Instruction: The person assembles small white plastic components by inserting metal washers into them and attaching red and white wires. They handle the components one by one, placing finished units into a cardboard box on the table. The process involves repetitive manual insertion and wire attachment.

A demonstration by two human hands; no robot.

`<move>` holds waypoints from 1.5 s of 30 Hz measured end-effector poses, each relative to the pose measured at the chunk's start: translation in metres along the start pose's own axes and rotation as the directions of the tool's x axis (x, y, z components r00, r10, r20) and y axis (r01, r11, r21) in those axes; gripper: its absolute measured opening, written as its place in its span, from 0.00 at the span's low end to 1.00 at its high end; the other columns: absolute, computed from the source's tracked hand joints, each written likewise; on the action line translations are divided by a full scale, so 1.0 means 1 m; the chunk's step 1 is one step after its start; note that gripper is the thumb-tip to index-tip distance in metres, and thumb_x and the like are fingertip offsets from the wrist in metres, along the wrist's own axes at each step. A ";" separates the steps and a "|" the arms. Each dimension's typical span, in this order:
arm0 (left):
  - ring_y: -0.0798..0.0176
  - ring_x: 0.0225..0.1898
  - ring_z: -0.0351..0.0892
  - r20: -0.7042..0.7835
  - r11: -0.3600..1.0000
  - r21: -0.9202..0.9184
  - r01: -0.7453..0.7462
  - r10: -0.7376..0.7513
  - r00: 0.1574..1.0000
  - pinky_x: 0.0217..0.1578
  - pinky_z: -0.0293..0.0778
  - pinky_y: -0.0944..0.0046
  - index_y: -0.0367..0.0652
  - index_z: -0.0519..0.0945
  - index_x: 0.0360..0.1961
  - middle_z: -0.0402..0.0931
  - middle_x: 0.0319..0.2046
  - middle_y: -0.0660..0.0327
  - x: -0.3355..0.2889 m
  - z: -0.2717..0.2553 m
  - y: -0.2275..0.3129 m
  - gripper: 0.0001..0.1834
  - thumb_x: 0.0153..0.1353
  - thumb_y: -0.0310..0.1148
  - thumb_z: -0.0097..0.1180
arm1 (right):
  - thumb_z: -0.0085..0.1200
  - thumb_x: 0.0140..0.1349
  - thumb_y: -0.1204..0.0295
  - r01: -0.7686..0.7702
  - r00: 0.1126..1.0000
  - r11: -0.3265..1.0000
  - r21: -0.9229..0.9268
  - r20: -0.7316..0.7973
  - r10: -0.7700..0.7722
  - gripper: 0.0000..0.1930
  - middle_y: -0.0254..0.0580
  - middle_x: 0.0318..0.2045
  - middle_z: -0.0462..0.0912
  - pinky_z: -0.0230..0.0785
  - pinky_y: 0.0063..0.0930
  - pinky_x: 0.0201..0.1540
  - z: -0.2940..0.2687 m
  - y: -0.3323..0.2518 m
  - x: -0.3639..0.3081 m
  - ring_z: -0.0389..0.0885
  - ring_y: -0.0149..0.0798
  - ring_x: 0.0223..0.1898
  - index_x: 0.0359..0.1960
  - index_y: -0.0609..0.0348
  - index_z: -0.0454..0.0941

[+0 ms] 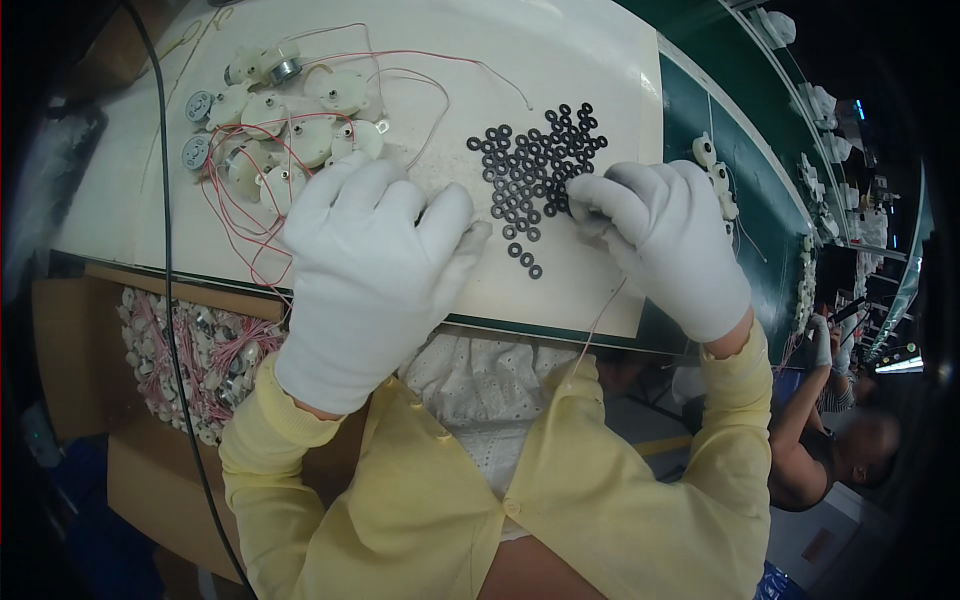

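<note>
Both my hands wear white gloves. My left hand [385, 240] is over the near part of the white board, just right of a group of pale gear motors [310, 140] with red and white wires. Its fingers curl down and the thumb lies against the index finger; whatever is inside is hidden. My right hand [660, 235] is closed, thumb and fingertips together at the right edge of a spread of small black ring washers [525, 180]. What it grips is covered by the glove. A thin pale wire [598, 325] hangs from below it over the table edge.
Left of me stands an open cardboard box [160, 470] filled with more wired motors. A black cable [168, 240] crosses the left side. More pale motors [712, 165] lie on the green surface at right. Another person [825, 440] works beyond, far right.
</note>
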State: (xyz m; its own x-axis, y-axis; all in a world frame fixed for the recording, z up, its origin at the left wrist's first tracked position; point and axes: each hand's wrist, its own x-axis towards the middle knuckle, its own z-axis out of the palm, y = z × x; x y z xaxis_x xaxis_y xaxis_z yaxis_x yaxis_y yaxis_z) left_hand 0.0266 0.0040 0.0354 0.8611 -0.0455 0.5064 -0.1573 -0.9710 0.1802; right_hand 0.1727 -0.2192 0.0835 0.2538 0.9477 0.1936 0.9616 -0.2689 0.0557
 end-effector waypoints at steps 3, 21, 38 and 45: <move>0.52 0.38 0.79 0.022 0.999 -0.035 0.029 -0.028 0.999 0.44 0.77 0.49 0.46 0.83 0.39 0.72 0.29 0.59 -0.004 0.001 0.001 0.12 0.55 0.36 0.69 | 0.65 0.53 0.73 -0.013 0.983 0.997 -0.070 0.180 0.025 0.18 0.29 0.33 0.78 0.67 0.35 0.44 -0.010 0.001 -0.005 0.78 0.40 0.34 0.47 0.45 0.80; 0.49 0.42 0.80 -0.009 0.996 -0.075 -0.040 0.039 0.999 0.52 0.75 0.45 0.46 0.84 0.44 0.76 0.33 0.56 -0.004 0.005 -0.002 0.12 0.58 0.34 0.68 | 0.57 0.56 0.75 -0.054 0.989 0.971 -0.235 0.125 0.085 0.19 0.35 0.35 0.82 0.67 0.38 0.38 -0.011 0.009 -0.053 0.78 0.43 0.31 0.51 0.48 0.80; 0.49 0.52 0.78 0.006 0.997 0.020 -0.069 0.069 0.998 0.61 0.70 0.41 0.52 0.87 0.51 0.75 0.36 0.61 -0.016 -0.003 0.001 0.16 0.61 0.36 0.67 | 0.65 0.62 0.69 -0.519 0.854 0.816 -0.254 -0.196 0.482 0.12 0.33 0.26 0.78 0.67 0.38 0.33 0.003 -0.006 -0.107 0.79 0.42 0.29 0.48 0.44 0.83; 0.48 0.61 0.75 0.001 0.994 0.109 -0.012 0.012 1.000 0.68 0.62 0.40 0.53 0.86 0.56 0.77 0.41 0.62 -0.021 -0.033 0.017 0.21 0.61 0.38 0.67 | 0.68 0.57 0.71 -0.500 0.819 0.865 -0.027 -0.340 0.463 0.14 0.34 0.33 0.83 0.64 0.38 0.30 -0.018 -0.033 -0.110 0.79 0.44 0.27 0.44 0.53 0.83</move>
State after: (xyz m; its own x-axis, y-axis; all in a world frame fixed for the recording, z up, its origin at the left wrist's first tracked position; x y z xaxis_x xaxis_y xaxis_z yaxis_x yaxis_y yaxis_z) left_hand -0.0099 -0.0042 0.0559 0.8595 -0.0577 0.5078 -0.1141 -0.9902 0.0807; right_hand 0.1117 -0.3174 0.0779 0.6172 0.5931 0.5170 0.7025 -0.7114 -0.0226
